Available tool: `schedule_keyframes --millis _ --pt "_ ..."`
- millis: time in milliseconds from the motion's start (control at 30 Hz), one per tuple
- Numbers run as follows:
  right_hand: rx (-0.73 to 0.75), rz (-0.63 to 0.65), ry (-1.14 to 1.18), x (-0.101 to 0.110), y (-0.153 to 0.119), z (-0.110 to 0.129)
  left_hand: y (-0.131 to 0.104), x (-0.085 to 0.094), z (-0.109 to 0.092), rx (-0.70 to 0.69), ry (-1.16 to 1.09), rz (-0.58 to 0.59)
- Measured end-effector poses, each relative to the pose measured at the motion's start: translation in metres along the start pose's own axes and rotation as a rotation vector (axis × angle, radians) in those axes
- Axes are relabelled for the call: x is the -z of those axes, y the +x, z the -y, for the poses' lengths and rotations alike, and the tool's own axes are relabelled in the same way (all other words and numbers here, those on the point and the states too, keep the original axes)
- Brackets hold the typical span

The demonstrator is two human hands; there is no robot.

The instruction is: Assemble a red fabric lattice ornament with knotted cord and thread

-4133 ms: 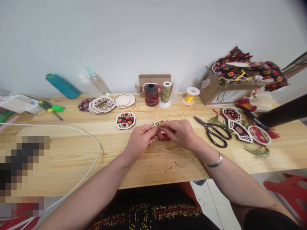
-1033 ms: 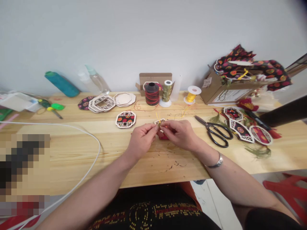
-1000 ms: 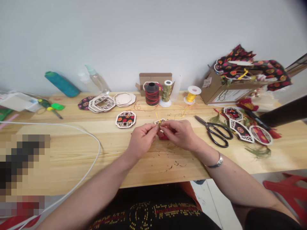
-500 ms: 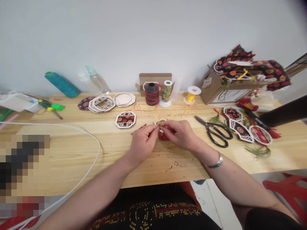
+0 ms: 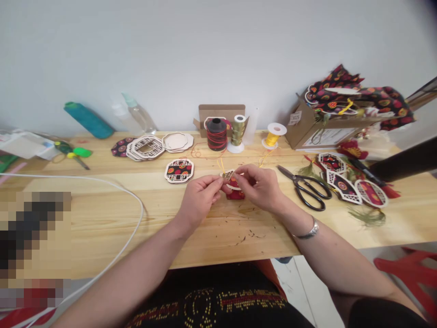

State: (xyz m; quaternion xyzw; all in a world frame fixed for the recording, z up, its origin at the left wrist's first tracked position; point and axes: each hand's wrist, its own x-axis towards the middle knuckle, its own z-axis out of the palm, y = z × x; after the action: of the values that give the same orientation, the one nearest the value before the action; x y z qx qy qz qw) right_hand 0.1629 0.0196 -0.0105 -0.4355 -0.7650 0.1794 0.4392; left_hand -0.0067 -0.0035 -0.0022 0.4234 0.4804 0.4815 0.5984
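Note:
Near the middle of the wooden table, my left hand [image 5: 204, 195] pinches the left edge of a small ornament [image 5: 234, 183] with pale latticework and red patterned fabric. My right hand [image 5: 257, 187] is closed at the ornament's upper right, its thumb and forefinger together; what sits between them is too small to make out. Yellow cord [image 5: 222, 165] rises from the ornament's top. Beneath it lies a piece of dark red fabric [image 5: 236, 195]. An octagonal lattice ornament [image 5: 179, 171] rests to the left of my hands.
Black-handled scissors [image 5: 309, 187] lie right of my hands, beside finished ornaments [image 5: 343, 187]. Behind stand a red-and-black spool [image 5: 216, 135], a gold spool [image 5: 238, 132] and a yellow spool [image 5: 273, 135]. A cardboard box [image 5: 317, 130] holds fabric. A white cable [image 5: 138, 218] crosses the left side.
My hands have moved slightly apart and turned, showing more of the ornament and the red fabric under it. The yellow cord ends now lean to the left.

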Motion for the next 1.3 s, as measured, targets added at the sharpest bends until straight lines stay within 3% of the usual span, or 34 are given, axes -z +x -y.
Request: schedule_keyframes --millis 100,233,333,467,667,833,967,1133,1200,1300 --pt "-0.026 -0.019 0.022 0.0 0.0 0.0 0.0 0.0 0.0 -0.005 0.005 0.007" --pt "-0.02 0.072 0.103 -0.001 0.0 0.001 -0.001 -0.001 -0.003 -0.023 0.069 0.045" --pt "-0.106 0.133 0.196 -0.002 -0.001 0.002 -0.003 -0.002 -0.006 -0.029 0.118 0.073" --pt "-0.29 0.206 0.383 -0.003 0.002 0.004 -0.004 -0.001 -0.007 -0.03 0.14 0.096" --pt "-0.448 0.251 0.646 0.005 0.009 0.01 0.0 -0.001 -0.002 0.011 0.013 0.073" --pt "-0.481 0.402 0.956 0.012 0.011 0.01 0.001 -0.003 -0.004 0.05 -0.062 0.083" --pt "-0.483 0.6 1.119 0.021 0.01 0.005 0.0 -0.003 -0.005 0.063 -0.086 0.063" --pt "-0.398 1.033 0.995 0.041 0.015 -0.006 0.003 0.0 -0.004 0.074 -0.099 0.007" --pt "-0.395 1.017 0.875 0.043 0.018 -0.008 0.004 0.001 -0.004 0.07 -0.096 -0.002" --pt "-0.463 0.671 0.637 0.036 0.022 -0.008 0.006 0.003 -0.003 0.057 -0.065 0.0"
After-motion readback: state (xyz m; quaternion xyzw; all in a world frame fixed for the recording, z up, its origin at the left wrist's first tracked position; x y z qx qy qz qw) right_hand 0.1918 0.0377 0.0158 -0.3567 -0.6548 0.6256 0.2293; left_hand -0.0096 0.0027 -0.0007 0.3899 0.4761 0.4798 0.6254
